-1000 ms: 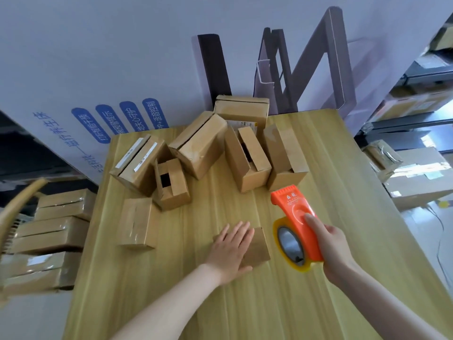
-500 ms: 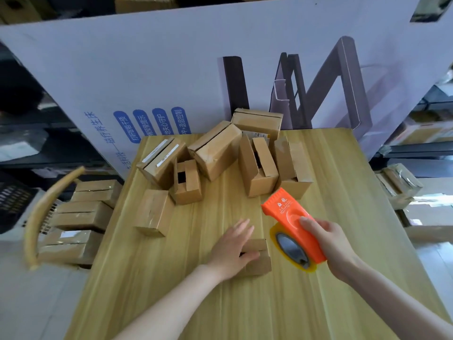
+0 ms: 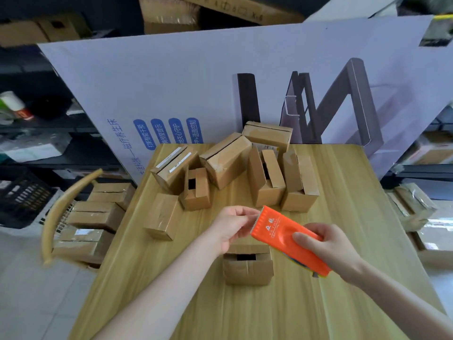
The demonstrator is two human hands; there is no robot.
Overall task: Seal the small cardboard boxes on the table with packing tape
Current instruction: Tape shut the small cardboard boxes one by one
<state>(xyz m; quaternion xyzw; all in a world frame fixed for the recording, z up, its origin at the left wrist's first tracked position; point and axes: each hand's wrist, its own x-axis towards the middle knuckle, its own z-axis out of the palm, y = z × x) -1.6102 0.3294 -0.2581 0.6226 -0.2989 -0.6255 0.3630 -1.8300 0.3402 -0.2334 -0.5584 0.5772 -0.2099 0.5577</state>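
A small cardboard box (image 3: 247,266) stands on the wooden table (image 3: 269,310) near its middle, with a dark gap between its top flaps. Above it my right hand (image 3: 328,246) grips an orange tape dispenser (image 3: 286,238), its toothed end pointing left. My left hand (image 3: 231,225) is raised off the box and pinches at that toothed end with thumb and fingertips; whether tape is between them is too small to tell.
Several more small cardboard boxes (image 3: 225,160) lie bunched at the table's far end, one (image 3: 163,215) apart at the left. A large white printed board (image 3: 220,89) stands behind. A chair back (image 3: 62,207) and stacked boxes (image 3: 98,217) sit left of the table.
My left hand has lifted off the box and gone up to the dispenser's front end. My right hand has swung the dispenser over the box. The camera has tilted up.
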